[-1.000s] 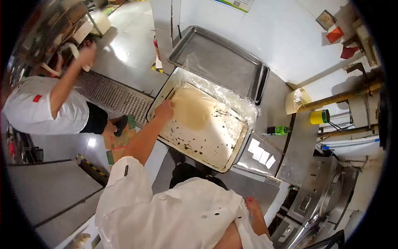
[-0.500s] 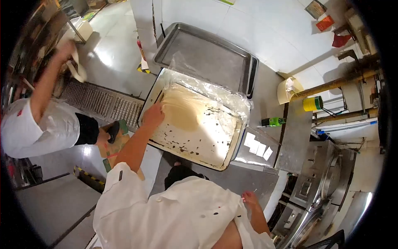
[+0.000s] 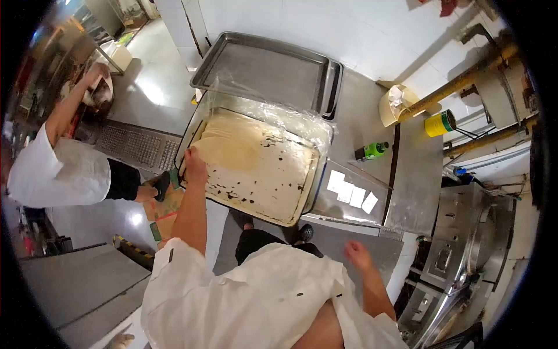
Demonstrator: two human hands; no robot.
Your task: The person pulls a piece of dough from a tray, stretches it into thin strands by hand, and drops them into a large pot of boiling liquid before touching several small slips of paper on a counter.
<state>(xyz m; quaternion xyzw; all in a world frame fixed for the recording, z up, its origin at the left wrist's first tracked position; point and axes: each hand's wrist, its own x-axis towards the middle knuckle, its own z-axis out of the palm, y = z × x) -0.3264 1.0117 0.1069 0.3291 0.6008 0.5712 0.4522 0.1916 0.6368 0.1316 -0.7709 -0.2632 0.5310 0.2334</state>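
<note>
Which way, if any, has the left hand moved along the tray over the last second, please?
No: the left hand stays at the tray's left rim beside the dough; only the camera shifted.

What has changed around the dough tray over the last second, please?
The left grip slid along the dough sheet toward the near-left corner of the tray. The right grip, empty, rose slightly from the body. The co-worker's arm stays raised; the plastic film, green bottle and paper slips lie unchanged.
</note>
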